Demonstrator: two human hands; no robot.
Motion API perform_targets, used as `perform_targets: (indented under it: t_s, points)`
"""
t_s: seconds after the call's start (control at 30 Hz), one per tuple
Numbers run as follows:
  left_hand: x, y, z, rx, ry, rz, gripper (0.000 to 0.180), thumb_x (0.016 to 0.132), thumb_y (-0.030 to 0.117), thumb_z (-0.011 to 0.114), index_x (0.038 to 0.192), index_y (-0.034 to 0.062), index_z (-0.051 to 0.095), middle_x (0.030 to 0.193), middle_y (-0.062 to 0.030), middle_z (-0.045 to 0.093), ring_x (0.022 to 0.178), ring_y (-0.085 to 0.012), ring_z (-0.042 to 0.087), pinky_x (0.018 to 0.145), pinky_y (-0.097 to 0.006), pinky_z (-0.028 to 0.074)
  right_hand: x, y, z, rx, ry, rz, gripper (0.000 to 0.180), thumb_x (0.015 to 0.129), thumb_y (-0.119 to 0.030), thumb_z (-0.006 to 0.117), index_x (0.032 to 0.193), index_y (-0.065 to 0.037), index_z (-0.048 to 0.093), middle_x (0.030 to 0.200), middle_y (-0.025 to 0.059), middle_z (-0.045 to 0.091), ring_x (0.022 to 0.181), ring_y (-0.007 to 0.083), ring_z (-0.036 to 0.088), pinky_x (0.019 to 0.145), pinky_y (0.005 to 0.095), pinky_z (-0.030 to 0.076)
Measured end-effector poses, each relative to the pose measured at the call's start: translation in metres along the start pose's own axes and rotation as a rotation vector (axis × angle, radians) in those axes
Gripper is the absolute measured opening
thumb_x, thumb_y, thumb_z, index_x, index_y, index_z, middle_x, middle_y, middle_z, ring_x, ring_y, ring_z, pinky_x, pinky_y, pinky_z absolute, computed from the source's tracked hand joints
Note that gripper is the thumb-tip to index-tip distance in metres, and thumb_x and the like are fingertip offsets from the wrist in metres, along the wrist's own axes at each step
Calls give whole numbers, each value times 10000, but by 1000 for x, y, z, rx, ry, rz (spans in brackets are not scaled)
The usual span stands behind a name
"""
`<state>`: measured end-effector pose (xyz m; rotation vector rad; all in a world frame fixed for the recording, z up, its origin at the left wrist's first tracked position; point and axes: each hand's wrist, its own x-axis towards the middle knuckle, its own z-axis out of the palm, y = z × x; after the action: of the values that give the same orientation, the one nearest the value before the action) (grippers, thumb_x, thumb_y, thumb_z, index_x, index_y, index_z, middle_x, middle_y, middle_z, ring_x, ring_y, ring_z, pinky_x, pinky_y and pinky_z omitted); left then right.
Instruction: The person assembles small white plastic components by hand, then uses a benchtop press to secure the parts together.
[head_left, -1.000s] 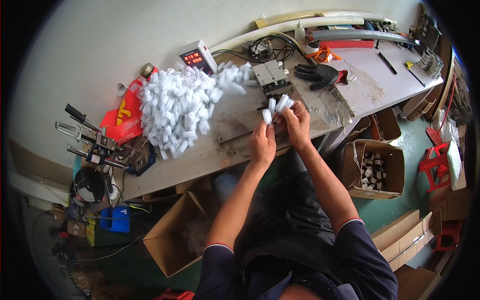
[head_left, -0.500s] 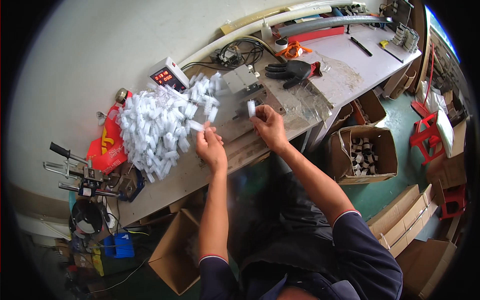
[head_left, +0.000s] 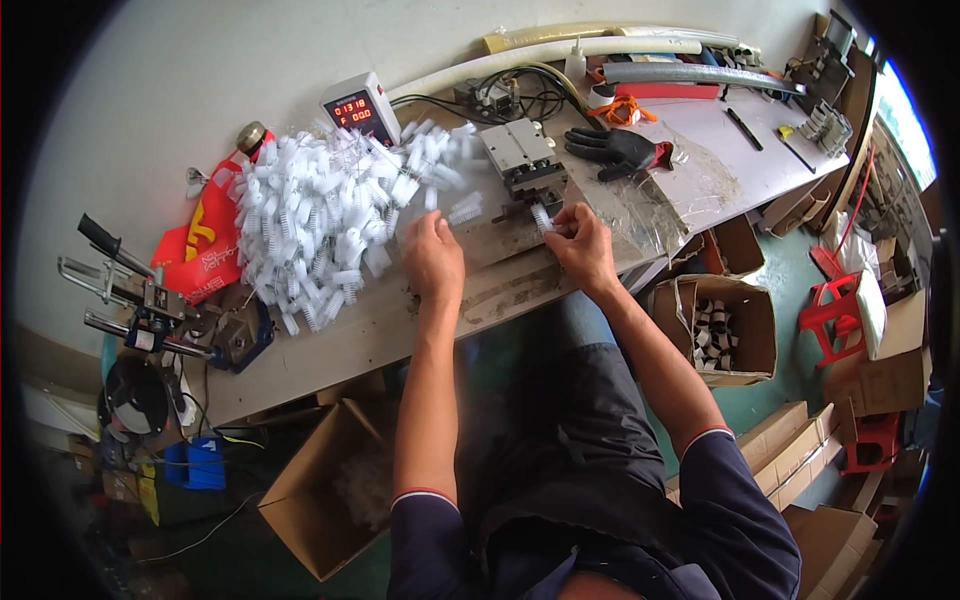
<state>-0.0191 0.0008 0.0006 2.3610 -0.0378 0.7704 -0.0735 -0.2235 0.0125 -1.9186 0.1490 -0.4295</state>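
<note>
My right hand (head_left: pixel 584 244) pinches a small white ribbed plastic piece (head_left: pixel 541 217) between thumb and fingertips. It holds the piece upright, just in front of a grey metal fixture (head_left: pixel 522 155) on the bench. My left hand (head_left: pixel 434 262) hovers by the right edge of a big pile of similar white pieces (head_left: pixel 310 220). Its fingers look curled but are smeared by motion, so any piece in them cannot be made out. A loose white piece (head_left: pixel 465 208) lies on the bench between the left hand and the fixture.
Behind the pile stands a counter box (head_left: pixel 358 112) with a red display. A black glove (head_left: pixel 615 150) lies right of the fixture. A lever press (head_left: pixel 150 310) occupies the bench's left end. Open cartons (head_left: pixel 325 500) flank me below, the right-hand carton (head_left: pixel 755 330) with black-and-white parts.
My right hand, still pinching its piece, appears lower against the fixture. My left hand no longer shows a white piece at its fingertips. The whole view has shifted slightly.
</note>
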Motion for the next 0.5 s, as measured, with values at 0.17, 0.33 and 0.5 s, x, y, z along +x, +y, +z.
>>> perform_targets:
  t_s: [0.17,0.33,0.5]
  points:
    - [-4,5,-6,-29,208,89,250,930,101,686,1177,64,670,1225,-130,666,1173,-338,632,953,-434,524,4,-3,5,-69,15,5,227,775,-86,715,967,4,635,796,108,681,726,196,665,709,340,544]
    - [-4,3,-10,-196,205,78,208,912,47,690,1117,62,662,1169,-104,663,1109,-320,642,928,-423,528,15,-2,11,-131,54,-11,215,768,-102,723,937,5,646,769,91,674,705,179,652,679,330,532]
    - [-4,1,-9,-191,203,100,194,913,45,689,1105,66,662,1154,-106,665,1096,-323,646,903,-421,537,23,-1,17,-162,71,25,210,745,-105,721,913,3,658,771,112,668,711,232,657,696,360,536]
